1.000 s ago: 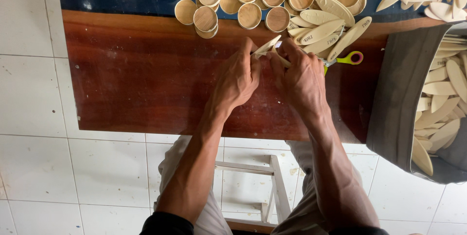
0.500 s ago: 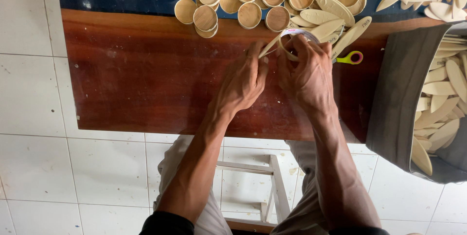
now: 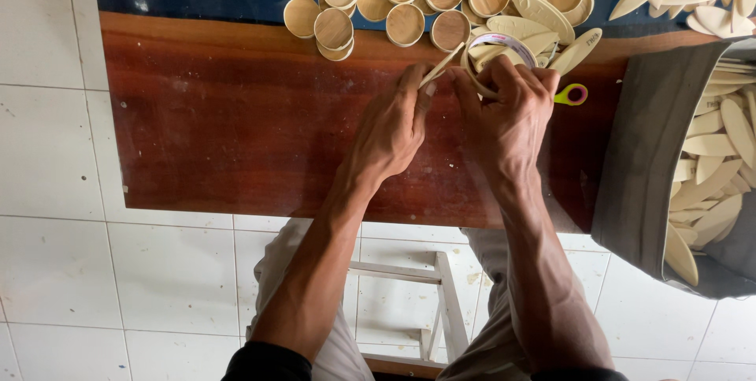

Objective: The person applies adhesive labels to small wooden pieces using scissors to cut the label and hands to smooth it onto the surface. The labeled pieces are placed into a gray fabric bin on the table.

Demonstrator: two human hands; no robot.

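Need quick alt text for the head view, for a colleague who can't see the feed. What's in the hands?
Both hands work over a reddish wooden board: the right hand curls a thin pale strip into a ring, and the left hand pinches the strip's free end. Small round wooden boxes and leaf-shaped veneer pieces lie beyond.

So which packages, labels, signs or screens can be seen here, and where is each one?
Label: on the inner ring of the tape roll between both hands, white curved band with small red marks.
Package: grey fabric bag at the right edge, open, full of pale leaf-shaped wood pieces.
No signs, no screens.
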